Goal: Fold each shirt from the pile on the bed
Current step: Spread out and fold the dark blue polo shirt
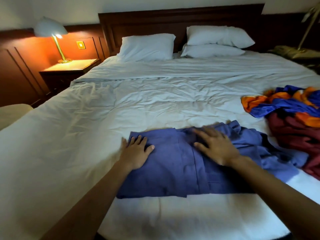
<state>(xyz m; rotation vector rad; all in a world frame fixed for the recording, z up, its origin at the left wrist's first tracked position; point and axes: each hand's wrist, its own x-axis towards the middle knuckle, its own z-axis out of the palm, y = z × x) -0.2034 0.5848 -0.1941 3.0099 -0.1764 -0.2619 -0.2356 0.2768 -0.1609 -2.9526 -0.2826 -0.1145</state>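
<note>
Blue shirt (173, 167): at the near edge of the bed (121, 104); its left part lies flat in layers, its right part is bunched.
Left hand (136, 149): flat on the shirt's left edge, fingers straight, gripping nothing.
Right hand (216, 146): flat on the shirt's middle, fingers splayed, slightly blurred, gripping nothing.
Pile (294, 118): orange, blue and maroon garments, just beside the bunched end.
Step, as judged: smoothing before the next fold.
Method advised: anchor with the left palm, then sweep the right palm outward through the bunched cloth, keeping it clear of the pile.
</note>
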